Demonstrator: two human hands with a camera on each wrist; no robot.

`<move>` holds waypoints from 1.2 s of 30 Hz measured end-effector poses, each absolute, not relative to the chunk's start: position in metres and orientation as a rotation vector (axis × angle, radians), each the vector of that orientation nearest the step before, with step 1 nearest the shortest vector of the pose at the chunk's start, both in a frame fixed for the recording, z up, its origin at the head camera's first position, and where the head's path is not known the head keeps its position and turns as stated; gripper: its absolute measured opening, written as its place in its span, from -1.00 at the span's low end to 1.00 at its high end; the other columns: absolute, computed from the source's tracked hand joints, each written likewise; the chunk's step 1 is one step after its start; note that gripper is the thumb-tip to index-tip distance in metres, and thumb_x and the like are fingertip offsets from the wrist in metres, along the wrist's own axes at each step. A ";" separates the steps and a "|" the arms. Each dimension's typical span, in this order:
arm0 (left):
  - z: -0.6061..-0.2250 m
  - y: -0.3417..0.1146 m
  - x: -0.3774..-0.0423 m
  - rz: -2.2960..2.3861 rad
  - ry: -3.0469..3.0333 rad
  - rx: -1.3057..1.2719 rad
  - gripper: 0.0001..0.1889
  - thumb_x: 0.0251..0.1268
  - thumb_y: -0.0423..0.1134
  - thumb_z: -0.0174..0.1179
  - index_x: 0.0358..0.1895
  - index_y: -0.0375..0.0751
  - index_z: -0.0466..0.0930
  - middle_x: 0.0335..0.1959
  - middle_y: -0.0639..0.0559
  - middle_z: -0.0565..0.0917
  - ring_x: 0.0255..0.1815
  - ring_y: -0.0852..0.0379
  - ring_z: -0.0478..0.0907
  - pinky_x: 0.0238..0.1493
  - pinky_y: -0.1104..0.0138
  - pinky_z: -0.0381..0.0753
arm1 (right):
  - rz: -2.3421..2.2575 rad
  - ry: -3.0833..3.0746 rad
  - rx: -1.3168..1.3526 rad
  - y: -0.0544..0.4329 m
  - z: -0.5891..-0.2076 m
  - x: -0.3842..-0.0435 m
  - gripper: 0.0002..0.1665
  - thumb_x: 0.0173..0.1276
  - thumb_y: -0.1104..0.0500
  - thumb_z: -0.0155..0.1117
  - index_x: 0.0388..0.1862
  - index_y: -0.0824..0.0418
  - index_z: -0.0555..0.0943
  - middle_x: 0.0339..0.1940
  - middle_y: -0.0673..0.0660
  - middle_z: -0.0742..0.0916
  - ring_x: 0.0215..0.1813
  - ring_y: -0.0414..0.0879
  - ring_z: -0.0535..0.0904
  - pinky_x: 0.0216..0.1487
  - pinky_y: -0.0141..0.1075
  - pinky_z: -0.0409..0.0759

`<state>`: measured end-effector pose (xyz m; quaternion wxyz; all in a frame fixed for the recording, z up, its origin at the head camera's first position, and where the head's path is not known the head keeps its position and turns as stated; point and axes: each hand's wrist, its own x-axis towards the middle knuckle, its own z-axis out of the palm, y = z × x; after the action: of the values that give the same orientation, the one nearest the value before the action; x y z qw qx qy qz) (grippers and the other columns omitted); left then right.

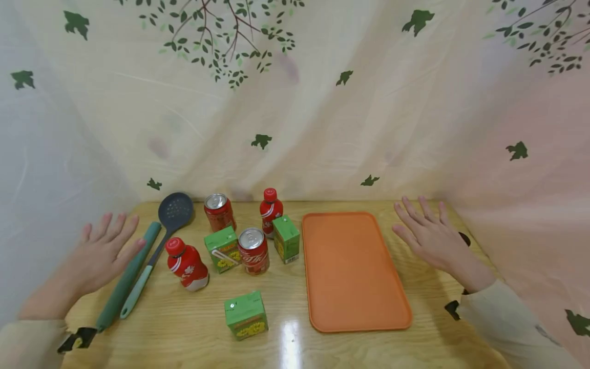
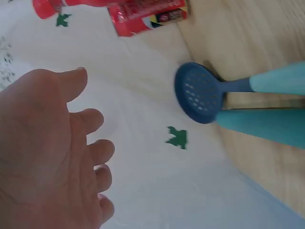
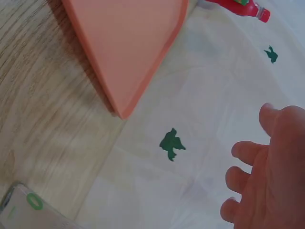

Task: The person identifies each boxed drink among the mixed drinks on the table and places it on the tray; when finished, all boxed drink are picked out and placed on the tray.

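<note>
My left hand (image 1: 101,256) hovers at the left with its fingers spread and holds nothing. Nearest to it are a long teal rod (image 1: 131,274) and a slotted skimmer (image 1: 175,212) with a dark head and mint handle. In the left wrist view, the skimmer (image 2: 198,93) and the rod (image 2: 264,125) lie side by side beyond the fingers. Held out over the right side, my right hand (image 1: 428,238) is spread too, with nothing in it. Just left of it lies an orange tray (image 1: 352,271) with nothing on it.
Between skimmer and tray stand two red bottles (image 1: 188,264), (image 1: 271,210), two red cola cans (image 1: 219,211), (image 1: 253,251) and three green drink cartons (image 1: 222,248), (image 1: 287,238), (image 1: 246,313). A printed curtain (image 1: 313,118) hangs behind the table. A pale object with a green ring (image 3: 33,210) lies at the table's right.
</note>
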<state>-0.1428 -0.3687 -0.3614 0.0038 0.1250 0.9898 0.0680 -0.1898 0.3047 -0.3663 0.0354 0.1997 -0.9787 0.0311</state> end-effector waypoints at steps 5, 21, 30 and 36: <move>-0.342 -0.348 -0.127 0.273 3.257 0.557 -0.25 0.63 0.04 -0.05 0.66 -0.13 -0.16 0.64 -0.25 -0.20 0.63 -0.08 -0.49 0.40 -0.21 -0.73 | 0.285 -2.858 0.668 0.298 -0.359 -0.179 -0.10 0.53 -0.23 0.14 0.65 0.14 0.13 0.65 0.26 0.10 0.64 0.27 -0.23 0.46 0.37 -0.44; -0.370 -0.264 -0.079 1.790 2.517 1.239 0.05 -0.26 -0.71 0.51 0.46 -0.59 0.16 0.43 -0.30 0.36 0.41 0.05 0.37 0.20 0.44 0.52 | 1.278 -2.673 0.720 0.310 -0.405 -0.178 -0.14 0.41 0.26 0.38 0.61 0.02 0.26 0.51 0.20 0.43 0.34 0.17 0.49 0.07 -0.29 0.65; -0.416 -0.233 -0.079 1.795 2.343 0.991 -0.11 0.01 -0.62 0.47 0.47 -0.28 0.28 0.24 -0.10 0.51 0.24 0.10 0.50 0.07 0.13 0.67 | 1.321 -2.699 0.776 0.323 -0.445 -0.179 -0.31 0.42 0.32 0.34 0.49 0.34 0.38 0.22 0.46 0.57 -0.11 -0.06 0.70 -0.26 -0.26 0.72; -0.427 -0.228 -0.081 1.752 2.312 0.946 -0.22 0.13 -0.48 0.47 0.44 -0.21 0.35 0.17 -0.07 0.58 0.13 0.06 0.59 0.02 0.10 0.69 | 1.425 -2.727 0.843 0.326 -0.458 -0.176 -0.34 0.43 0.35 0.31 0.45 0.45 0.36 0.27 0.48 0.50 -0.11 -0.10 0.66 -0.28 -0.27 0.71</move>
<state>-0.0808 -0.2283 -0.4267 0.0452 0.3096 0.7569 0.5737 -0.1763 0.3260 -0.4576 -0.0245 0.2642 -0.8546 0.4465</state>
